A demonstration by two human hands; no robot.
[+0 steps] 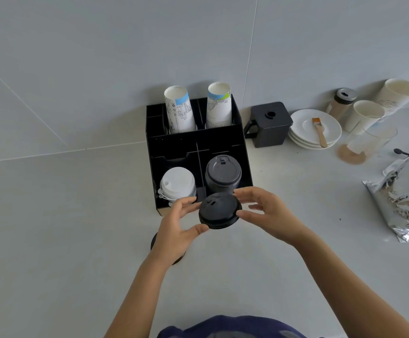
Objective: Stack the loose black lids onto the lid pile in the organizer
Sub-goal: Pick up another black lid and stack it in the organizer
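A black organizer (171,142) stands against the wall. Its front right compartment holds a pile of black lids (223,175); the front left one holds white lids (178,182). Just in front of the organizer I hold a small stack of loose black lids (219,211) above the counter. My left hand (178,228) grips its left edge and my right hand (264,212) pinches its right edge. Another black lid (154,240) lies on the counter, mostly hidden under my left hand and wrist.
Two printed paper cup stacks (198,111) stand in the organizer's back. To the right are a black box with a handle (266,124), white plates (330,137) with a brush, a shaker jar, paper cups (369,113), a clear cup and a crumpled foil bag (403,191).
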